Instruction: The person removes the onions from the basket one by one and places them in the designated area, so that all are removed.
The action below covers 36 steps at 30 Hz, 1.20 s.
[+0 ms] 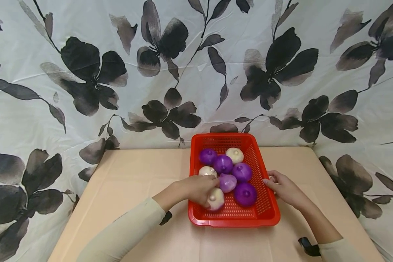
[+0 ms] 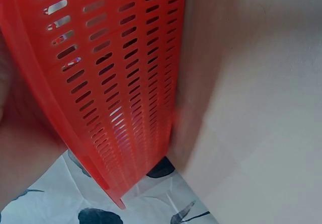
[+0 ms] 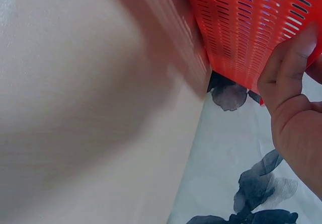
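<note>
A red perforated plastic basket [image 1: 235, 222] on the table holds several purple onions [image 1: 245, 194] and white onions [image 1: 234, 155]. My left hand [image 1: 196, 188] reaches over the basket's left rim. Its thumb and fingers curl round a white onion [image 1: 216, 199] in the near left corner, the fingertips close to a paler purple onion [image 1: 227, 183]. On the other side my right hand [image 1: 283, 187] grips the right rim, the thumb on top. The right wrist view shows its fingers [image 3: 294, 65] against the outer wall. In the left wrist view the basket's side wall hides the left fingers.
The basket stands on a light tan table [image 1: 144, 171], close to its far edge. Behind and beside the table hangs a white cloth [image 1: 216, 94] printed with dark flowers. Dark straps [image 1: 309, 247] sit at both wrists.
</note>
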### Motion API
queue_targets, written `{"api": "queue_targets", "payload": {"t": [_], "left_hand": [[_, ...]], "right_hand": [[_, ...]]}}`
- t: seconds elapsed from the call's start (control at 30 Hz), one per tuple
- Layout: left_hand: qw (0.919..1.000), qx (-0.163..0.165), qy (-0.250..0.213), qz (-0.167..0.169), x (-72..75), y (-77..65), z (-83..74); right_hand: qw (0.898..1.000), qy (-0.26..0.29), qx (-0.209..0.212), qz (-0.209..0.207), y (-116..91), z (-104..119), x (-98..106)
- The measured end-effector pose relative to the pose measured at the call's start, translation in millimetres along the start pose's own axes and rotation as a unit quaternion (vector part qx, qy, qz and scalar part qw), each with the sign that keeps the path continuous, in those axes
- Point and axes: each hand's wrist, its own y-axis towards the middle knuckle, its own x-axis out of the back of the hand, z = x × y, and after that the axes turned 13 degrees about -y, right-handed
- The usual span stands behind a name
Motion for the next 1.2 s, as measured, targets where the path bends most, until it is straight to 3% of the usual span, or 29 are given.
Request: {"api": "queue_targets", "payload": {"t": [0.33,0.6,0.7,0.9,1.03,1.2], "left_hand": [[0.9952,-0.031,-0.083,-0.041,8.5,-0.9,2.2],[0.9818,-0.031,-0.148,-0.116,31.2,-10.1,3.1],[0.9748,-0.036,-0.155,-0.157,41.3,-16.7,8.6],[0.953,-0.035,-0.172,-0.247,58.6,-32.2,24.6],[0.9368,-0.015,-0.188,-0.295,66.3,-40.3,39.6],[0.9208,0.019,-0.209,-0.329,68.9,-48.6,62.2]], "right_hand": [[1.0,-0.002,-0.001,0.004,3,-1,2],[1.0,0.002,0.003,0.015,9,-4,8],[1.0,0.001,0.007,0.016,13,-4,10],[1.0,-0.002,0.014,0.019,17,-4,13],[1.0,-0.004,0.017,0.023,19,-5,15],[1.0,-0.004,0.017,0.026,22,-6,17]]}}
